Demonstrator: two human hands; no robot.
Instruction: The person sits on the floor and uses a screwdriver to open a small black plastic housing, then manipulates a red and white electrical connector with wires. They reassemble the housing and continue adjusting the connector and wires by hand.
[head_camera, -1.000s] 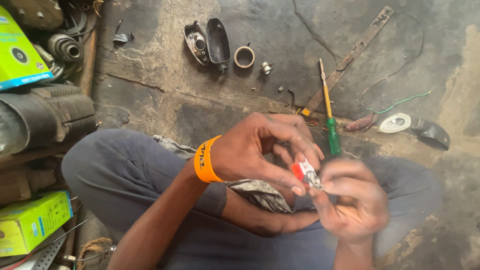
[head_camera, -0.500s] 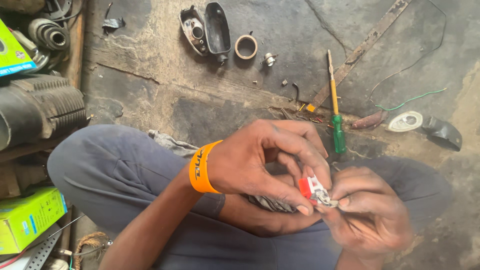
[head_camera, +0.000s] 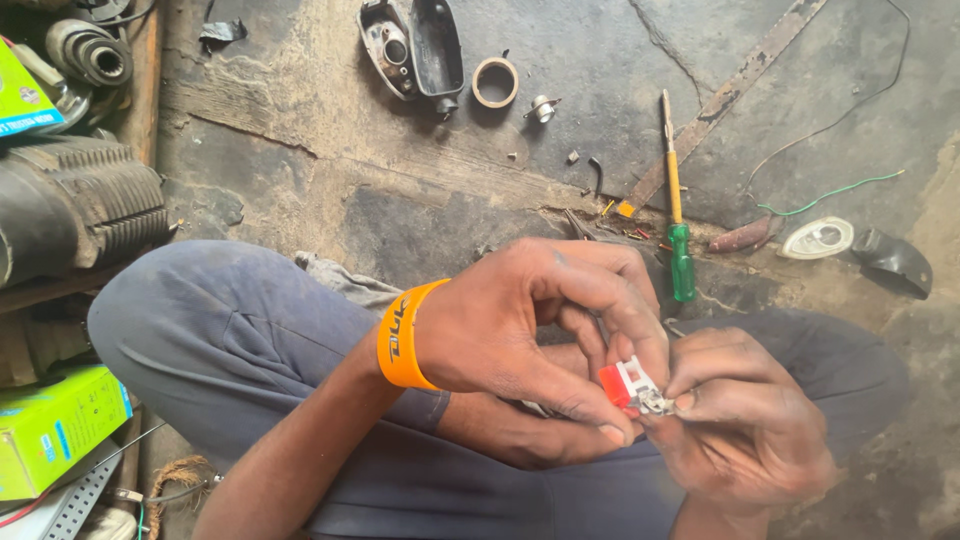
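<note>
A person sits cross-legged on a stained concrete floor (head_camera: 300, 170), a green-handled screwdriver (head_camera: 678, 215) lying just beyond the knees. The left hand (head_camera: 530, 330), orange wristband (head_camera: 405, 333) on its wrist, and the right hand (head_camera: 745, 425) meet over the lap, fingers of both pinching a small red-and-white switch part (head_camera: 628, 386). It looks light, rigid, fiddly; best gripped by its plastic sides.

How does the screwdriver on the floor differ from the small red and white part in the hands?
The screwdriver is long and thin, with a green handle and yellow shaft; the part is short and blocky, red and white with a metal end. The screwdriver lies untouched on the floor; the part is pinched between the left hand and right hand. Both are small next to the hands.
</note>
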